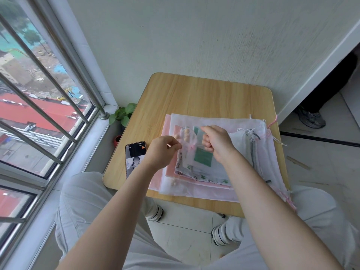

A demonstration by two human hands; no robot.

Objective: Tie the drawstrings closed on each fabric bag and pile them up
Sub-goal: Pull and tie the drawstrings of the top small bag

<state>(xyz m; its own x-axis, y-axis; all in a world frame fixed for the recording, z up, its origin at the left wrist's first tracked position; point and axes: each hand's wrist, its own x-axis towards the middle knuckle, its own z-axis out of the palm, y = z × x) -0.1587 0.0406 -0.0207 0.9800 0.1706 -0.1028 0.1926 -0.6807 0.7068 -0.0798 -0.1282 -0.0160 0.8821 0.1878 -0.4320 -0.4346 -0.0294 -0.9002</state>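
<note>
Both hands hover over the pile (204, 184) of sheer bags on the wooden table (194, 94). The left hand (162, 152) pinches one end of a drawstring (196, 145), fingertips curled together; the right hand (216, 142) is fisted around the other end. The string runs taut between the two sets of fingers, with a small sheer bag (188, 137) gathered at a pink knot midway. A phone (134, 154) lies just left of the left fingers.
</note>
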